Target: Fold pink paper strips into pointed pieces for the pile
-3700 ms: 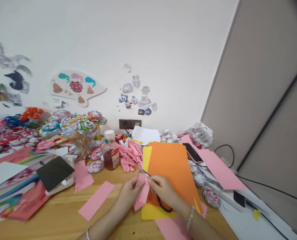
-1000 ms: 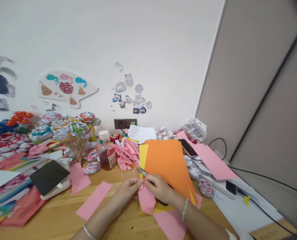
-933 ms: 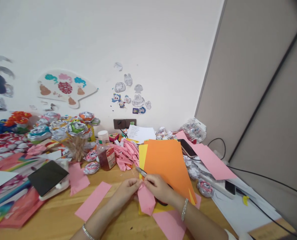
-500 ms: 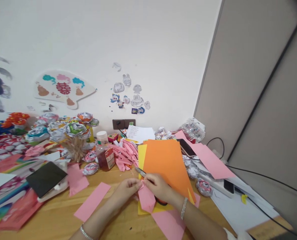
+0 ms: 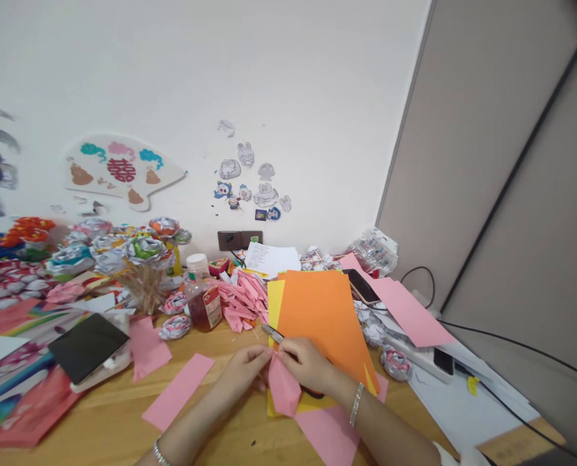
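Between my two hands is a folded piece of pink paper (image 5: 284,391), its broad end hanging toward me. My left hand (image 5: 248,370) pinches its upper left edge, fingers closed. My right hand (image 5: 304,364) grips the same paper at its top from the other side, thumb and fingers pressed together. A dark pen-like tool (image 5: 272,333) lies just beyond my fingertips. Under the hands rests a stack of orange paper (image 5: 320,304) on yellow paper (image 5: 275,304). Part of a black and orange object shows beneath my right wrist; I cannot make out its kind.
A pink strip (image 5: 178,391) lies left on the wooden table (image 5: 230,433). Behind stand a bottle of dark liquid (image 5: 202,304), a heap of folded pink pieces (image 5: 244,298) and paper flowers (image 5: 147,249). At right are a phone (image 5: 363,287), a power strip (image 5: 417,355) and cables.
The hands stay almost in place, still gripping the pink paper. The paper has turned slightly and its lower part looks a little more folded. The view has shifted slightly.
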Action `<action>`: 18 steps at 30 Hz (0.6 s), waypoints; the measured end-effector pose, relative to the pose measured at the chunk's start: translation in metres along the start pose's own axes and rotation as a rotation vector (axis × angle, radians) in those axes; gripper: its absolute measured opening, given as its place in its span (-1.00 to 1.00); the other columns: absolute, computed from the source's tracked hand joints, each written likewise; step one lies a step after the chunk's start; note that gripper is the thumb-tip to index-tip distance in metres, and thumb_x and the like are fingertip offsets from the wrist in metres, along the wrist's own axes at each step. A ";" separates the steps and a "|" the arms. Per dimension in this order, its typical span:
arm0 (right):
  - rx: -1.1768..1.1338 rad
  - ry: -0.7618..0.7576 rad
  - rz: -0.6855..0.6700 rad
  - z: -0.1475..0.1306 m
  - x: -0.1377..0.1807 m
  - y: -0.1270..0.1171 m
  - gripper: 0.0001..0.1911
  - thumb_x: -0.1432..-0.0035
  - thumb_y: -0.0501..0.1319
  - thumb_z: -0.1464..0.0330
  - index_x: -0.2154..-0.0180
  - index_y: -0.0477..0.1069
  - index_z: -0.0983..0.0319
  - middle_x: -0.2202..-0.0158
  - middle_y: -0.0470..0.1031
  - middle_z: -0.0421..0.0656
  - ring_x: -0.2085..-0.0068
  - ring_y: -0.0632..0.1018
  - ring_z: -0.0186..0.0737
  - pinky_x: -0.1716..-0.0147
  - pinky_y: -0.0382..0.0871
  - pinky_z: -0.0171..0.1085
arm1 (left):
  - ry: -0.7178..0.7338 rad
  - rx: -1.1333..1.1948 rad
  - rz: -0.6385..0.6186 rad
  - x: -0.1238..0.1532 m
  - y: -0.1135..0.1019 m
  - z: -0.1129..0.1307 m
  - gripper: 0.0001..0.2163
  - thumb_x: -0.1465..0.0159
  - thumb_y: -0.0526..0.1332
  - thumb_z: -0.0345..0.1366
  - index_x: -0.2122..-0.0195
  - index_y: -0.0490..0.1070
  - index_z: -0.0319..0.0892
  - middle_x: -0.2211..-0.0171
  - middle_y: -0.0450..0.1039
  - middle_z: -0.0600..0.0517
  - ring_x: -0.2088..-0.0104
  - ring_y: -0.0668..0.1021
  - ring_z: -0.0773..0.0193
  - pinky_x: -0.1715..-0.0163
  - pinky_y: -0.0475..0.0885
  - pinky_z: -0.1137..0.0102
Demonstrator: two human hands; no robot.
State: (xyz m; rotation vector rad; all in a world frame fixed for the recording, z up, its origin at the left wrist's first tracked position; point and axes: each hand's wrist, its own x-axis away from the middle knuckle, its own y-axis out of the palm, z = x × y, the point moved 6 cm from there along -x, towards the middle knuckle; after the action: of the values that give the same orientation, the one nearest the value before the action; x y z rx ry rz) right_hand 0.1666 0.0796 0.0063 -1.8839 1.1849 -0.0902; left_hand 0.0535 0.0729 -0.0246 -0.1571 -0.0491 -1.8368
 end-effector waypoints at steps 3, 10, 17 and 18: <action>0.007 -0.020 -0.005 -0.003 0.000 -0.001 -0.78 -0.09 -0.02 0.43 0.58 0.11 0.25 0.60 0.17 -0.31 0.54 0.24 -0.43 0.55 0.01 -0.44 | -0.008 0.022 0.019 0.000 -0.001 0.000 -0.67 0.03 0.19 -0.02 0.59 0.28 -0.22 0.68 0.25 0.16 0.65 0.33 0.40 0.62 0.25 0.48; -0.070 -0.007 -0.013 0.000 0.000 0.003 -0.79 -0.08 -0.03 0.46 0.58 0.12 0.25 0.58 0.17 -0.30 0.52 0.26 -0.43 0.54 0.05 -0.45 | 0.032 0.008 0.021 0.004 0.001 0.010 -0.73 0.05 0.22 -0.10 0.63 0.27 -0.22 0.69 0.23 0.18 0.65 0.28 0.43 0.63 0.20 0.51; -0.172 0.041 -0.002 0.003 -0.001 0.002 -0.77 -0.08 -0.02 0.45 0.60 0.07 0.25 0.60 0.10 -0.32 0.53 0.21 -0.43 0.55 0.04 -0.44 | 0.087 -0.087 0.076 0.005 0.001 0.014 -0.71 0.02 0.20 -0.08 0.62 0.26 -0.22 0.66 0.20 0.18 0.62 0.29 0.41 0.61 0.19 0.51; -0.184 0.045 -0.005 0.003 -0.001 0.002 -0.77 -0.08 -0.02 0.45 0.60 0.06 0.25 0.60 0.09 -0.32 0.53 0.20 -0.43 0.56 0.03 -0.43 | 0.086 -0.090 0.079 0.004 0.001 0.013 -0.72 0.02 0.20 -0.08 0.62 0.25 -0.21 0.66 0.19 0.19 0.62 0.28 0.41 0.61 0.19 0.51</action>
State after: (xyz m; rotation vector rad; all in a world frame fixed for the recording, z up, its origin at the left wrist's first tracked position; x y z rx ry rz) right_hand 0.1664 0.0821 0.0031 -2.0546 1.2555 -0.0268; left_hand 0.0546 0.0698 -0.0110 -0.1407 0.0983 -1.7653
